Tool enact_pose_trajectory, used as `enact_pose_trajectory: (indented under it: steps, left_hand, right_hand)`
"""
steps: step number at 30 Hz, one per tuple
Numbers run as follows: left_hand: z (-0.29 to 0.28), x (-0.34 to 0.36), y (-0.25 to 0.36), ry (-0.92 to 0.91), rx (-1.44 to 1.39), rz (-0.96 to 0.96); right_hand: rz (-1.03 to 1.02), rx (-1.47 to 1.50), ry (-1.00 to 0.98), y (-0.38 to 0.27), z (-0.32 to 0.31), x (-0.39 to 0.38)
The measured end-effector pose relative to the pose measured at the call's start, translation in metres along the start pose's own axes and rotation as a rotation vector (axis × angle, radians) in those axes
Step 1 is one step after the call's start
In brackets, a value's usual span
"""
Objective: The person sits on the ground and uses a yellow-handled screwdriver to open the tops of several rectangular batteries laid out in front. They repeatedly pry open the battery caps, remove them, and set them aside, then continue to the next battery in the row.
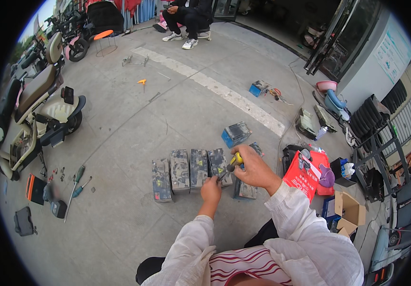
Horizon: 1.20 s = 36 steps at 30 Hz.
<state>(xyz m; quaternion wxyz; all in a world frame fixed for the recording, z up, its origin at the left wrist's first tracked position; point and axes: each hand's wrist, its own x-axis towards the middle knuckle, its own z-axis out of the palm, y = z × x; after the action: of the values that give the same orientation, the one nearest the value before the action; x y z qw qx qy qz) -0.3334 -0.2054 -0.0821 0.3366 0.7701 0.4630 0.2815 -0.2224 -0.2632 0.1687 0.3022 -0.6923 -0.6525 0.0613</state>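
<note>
Before me on the concrete, several dusty grey block batteries [180,170] stand side by side in a row. Above the row's right end, my right hand [254,169] is closed around a yellow-and-black handled tool [236,160], which looks like a screwdriver. My left hand [210,189] is pinched at the dark, thin lower end of that tool; its exact shape is too small to make out. Another battery [246,191] lies partly hidden below my right hand. A blue-sided battery [236,134] stands just beyond the row.
A red bag [305,174] and an open cardboard box [351,209] are at right. Farther off lies a blue battery [260,88] beside pliers [277,93]. Screwdrivers [78,175] and a scooter [43,114] are at left. A seated person [187,19] is at the back.
</note>
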Motion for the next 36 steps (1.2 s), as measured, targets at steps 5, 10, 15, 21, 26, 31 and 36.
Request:
enact_pose_trajectory:
  steps: [5,10,15,21,26,31,36]
  left_hand:
    - [0.0,0.0,-0.004,-0.009,0.005,-0.004]
    - [-0.001,0.001,-0.001,-0.013,-0.014,-0.001]
    - [-0.004,0.001,-0.001,-0.023,-0.011,-0.006]
    - [-0.006,0.001,0.0,-0.029,-0.016,-0.003]
    - [-0.006,0.001,-0.002,-0.027,-0.018,0.001]
    - [-0.006,0.001,-0.001,-0.03,-0.009,-0.004]
    - [-0.006,0.001,0.002,-0.027,-0.023,0.002]
  right_hand:
    - [0.164,-0.011,-0.084,-0.006,-0.001,0.005]
    - [-0.022,-0.039,-0.023,-0.005,-0.001,0.003]
    - [0.15,0.015,-0.044,-0.002,0.003,0.005]
    - [-0.078,-0.01,-0.001,-0.001,0.0,0.008]
    - [-0.022,-0.069,-0.047,0.0,-0.002,0.009]
    - [0.122,-0.236,-0.017,-0.013,-0.004,0.006]
    - [-0.035,-0.068,-0.005,-0.004,-0.002,0.005]
